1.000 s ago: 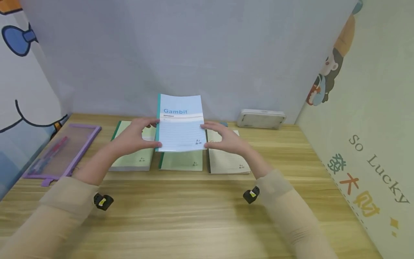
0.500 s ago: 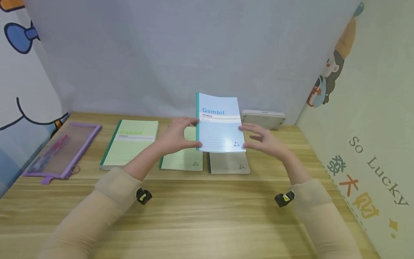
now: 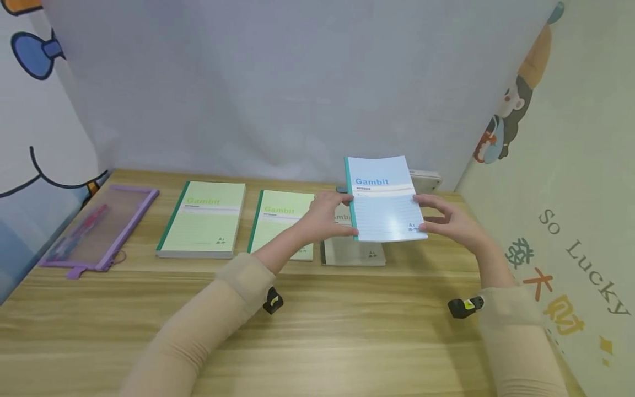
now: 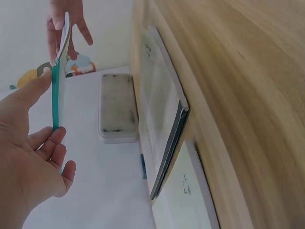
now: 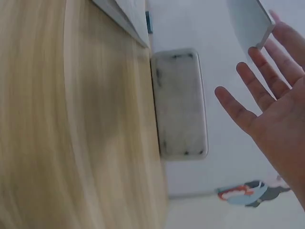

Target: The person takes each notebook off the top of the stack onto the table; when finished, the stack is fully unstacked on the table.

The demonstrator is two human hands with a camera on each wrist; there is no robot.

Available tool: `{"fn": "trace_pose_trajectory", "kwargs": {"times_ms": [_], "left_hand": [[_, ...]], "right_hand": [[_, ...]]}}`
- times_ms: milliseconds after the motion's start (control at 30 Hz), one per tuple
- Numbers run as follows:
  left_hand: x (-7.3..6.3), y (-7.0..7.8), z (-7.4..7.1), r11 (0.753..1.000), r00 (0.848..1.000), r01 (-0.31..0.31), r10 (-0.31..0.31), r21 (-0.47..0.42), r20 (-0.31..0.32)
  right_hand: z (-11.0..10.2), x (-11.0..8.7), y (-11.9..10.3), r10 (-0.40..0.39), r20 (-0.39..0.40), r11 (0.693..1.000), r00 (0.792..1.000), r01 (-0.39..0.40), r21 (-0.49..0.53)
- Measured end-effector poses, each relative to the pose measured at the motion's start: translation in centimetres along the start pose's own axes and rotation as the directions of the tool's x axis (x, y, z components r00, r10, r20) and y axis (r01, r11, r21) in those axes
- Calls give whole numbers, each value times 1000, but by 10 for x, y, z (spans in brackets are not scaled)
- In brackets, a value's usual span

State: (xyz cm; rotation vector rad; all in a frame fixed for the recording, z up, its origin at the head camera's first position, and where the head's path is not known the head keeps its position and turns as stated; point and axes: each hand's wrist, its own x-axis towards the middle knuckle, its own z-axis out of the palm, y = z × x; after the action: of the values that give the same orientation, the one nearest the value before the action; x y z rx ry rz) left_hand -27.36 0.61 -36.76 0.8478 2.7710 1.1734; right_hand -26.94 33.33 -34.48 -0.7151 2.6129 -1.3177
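A light blue "Gambit" notebook (image 3: 384, 207) with a teal spine is held up over the back right of the table. My left hand (image 3: 328, 217) pinches its spine edge between thumb and fingers; the left wrist view shows the thin teal spine (image 4: 55, 102) in that grip. On the opposite edge, my right hand (image 3: 452, 222) holds it with thumb and fingertips. Seen from the right wrist, that hand (image 5: 281, 107) has its lower fingers spread away from the notebook. Below and left lies a grey-beige notebook (image 3: 353, 253), partly hidden by the left hand.
Two green notebooks lie further left, a thick one (image 3: 203, 220) and a thinner one (image 3: 283, 207). A purple-edged mesh pouch (image 3: 119, 220) with pens is at far left. A whitish case (image 3: 425, 180) stands against the back wall, partly covered by the held notebook.
Both hands have carried the blue notebook rightward, from over the middle green notebook past the grey-beige one. It sits slightly lower now. The thick green notebook is uncovered.
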Motion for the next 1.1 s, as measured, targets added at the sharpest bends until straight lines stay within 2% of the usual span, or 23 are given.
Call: {"fn": "trace_pose_trajectory", "kwargs": {"times_ms": [267, 367, 467, 700, 833, 1100], "left_hand": [[21, 6, 38, 1000, 996, -10, 8, 22, 88], [26, 7, 47, 1000, 990, -5, 1, 28, 144], [32, 3, 56, 999, 979, -17, 10, 36, 203], [41, -3, 72, 995, 948, -65, 36, 79, 315], [45, -4, 79, 988, 933, -69, 15, 138, 360], [44, -12, 86, 968, 921, -104, 7, 227, 390]], "right_hand": [[-16, -24, 27, 77, -13, 996, 997, -78, -50], [-18, -30, 36, 139, -12, 987, 990, -140, -78], [-19, -35, 45, 168, 4, 983, 986, -167, -73], [-18, -48, 71, 233, 39, 970, 972, -230, -83], [-16, -52, 79, 275, 58, 960, 960, -271, -73], [-13, -49, 94, 297, 99, 955, 950, -296, -27]]}}
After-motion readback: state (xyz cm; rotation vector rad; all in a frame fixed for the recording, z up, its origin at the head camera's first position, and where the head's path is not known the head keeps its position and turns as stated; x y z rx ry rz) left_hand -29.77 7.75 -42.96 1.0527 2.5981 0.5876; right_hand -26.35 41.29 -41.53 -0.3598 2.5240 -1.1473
